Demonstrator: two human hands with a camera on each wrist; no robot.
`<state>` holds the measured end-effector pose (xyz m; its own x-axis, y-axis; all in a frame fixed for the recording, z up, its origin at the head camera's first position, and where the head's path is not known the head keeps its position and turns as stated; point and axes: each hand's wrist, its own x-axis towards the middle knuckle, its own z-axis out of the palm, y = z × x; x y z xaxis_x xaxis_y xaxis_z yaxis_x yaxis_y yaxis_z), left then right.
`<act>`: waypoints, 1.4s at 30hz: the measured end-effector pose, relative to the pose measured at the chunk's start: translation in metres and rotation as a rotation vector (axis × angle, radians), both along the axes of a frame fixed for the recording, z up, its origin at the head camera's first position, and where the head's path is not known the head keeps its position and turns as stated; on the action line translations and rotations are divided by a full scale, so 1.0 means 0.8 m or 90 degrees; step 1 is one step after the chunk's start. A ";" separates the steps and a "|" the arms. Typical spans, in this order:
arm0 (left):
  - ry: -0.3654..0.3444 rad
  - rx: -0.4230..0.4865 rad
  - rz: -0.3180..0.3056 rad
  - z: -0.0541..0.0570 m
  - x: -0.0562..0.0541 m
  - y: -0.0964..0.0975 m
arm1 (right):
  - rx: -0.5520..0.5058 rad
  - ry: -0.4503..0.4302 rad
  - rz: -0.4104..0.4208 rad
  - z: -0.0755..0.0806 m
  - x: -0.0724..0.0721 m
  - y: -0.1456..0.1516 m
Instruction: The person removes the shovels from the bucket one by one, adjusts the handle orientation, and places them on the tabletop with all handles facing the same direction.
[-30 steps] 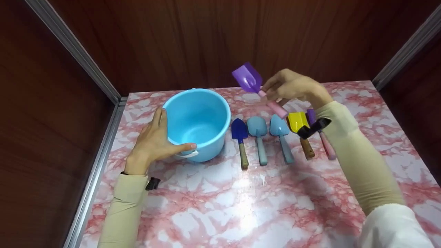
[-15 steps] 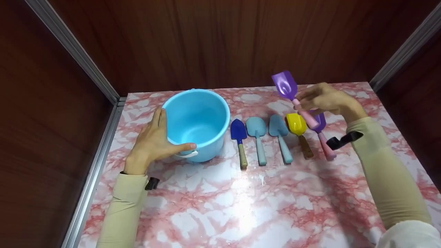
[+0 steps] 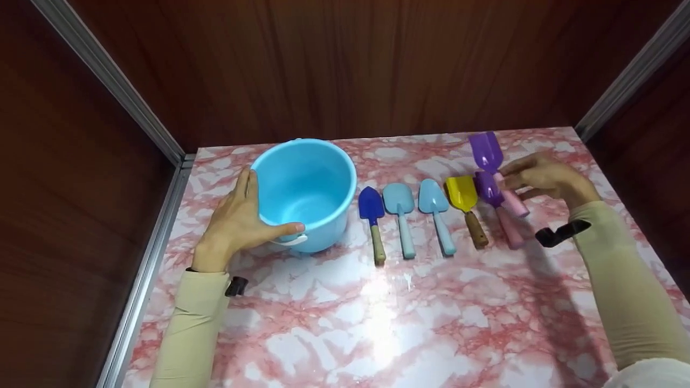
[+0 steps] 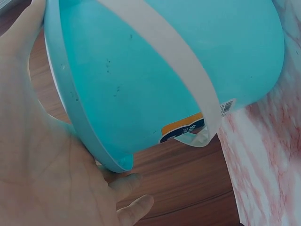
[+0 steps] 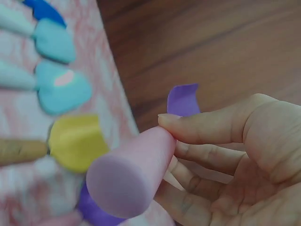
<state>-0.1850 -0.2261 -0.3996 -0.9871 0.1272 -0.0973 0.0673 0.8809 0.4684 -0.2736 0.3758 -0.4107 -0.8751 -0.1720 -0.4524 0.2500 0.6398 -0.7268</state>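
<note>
My left hand (image 3: 232, 229) rests spread against the near-left side of the light blue bucket (image 3: 331, 229), its thumb along the front rim. In the left wrist view the palm lies at the rim, beside the bucket's white handle (image 4: 183, 70). My right hand (image 3: 550, 175) pinches a toy shovel by its pink handle (image 5: 136, 169); its purple blade (image 3: 487, 152) points away toward the back wall. This shovel is held above the table and overlaps a second purple shovel (image 3: 489, 188) with a pink handle lying beneath it.
Left of that lie a yellow shovel (image 3: 462, 193), two light blue shovels (image 3: 433, 196) and a dark blue one (image 3: 371, 203), side by side on the marbled pink-and-white table (image 3: 302, 334). Dark wood panels (image 3: 350, 64) enclose the back and sides.
My right hand has carried the purple shovel rightward and lower, from near the bucket to over the second purple shovel. My left hand has stayed at the bucket.
</note>
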 end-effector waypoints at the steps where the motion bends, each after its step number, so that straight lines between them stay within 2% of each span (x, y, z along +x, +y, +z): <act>1: -0.002 0.001 0.001 0.001 0.000 0.000 | 0.006 -0.005 -0.004 -0.005 0.001 0.007; 9: -0.008 -0.001 0.003 0.003 0.003 -0.002 | 0.017 -0.035 -0.054 -0.050 0.008 0.057; 15: -0.005 0.003 0.001 0.003 0.005 -0.003 | 0.050 -0.034 -0.062 -0.070 0.018 0.083; 26: 0.000 0.007 0.001 0.004 0.007 -0.003 | 0.040 -0.034 -0.109 -0.090 0.031 0.105; 33: -0.002 0.013 0.002 0.005 0.008 -0.003 | 0.038 -0.015 -0.109 -0.093 0.035 0.114; 42: -0.011 0.006 0.001 0.003 0.006 -0.001 | 0.068 -0.008 -0.107 -0.095 0.038 0.114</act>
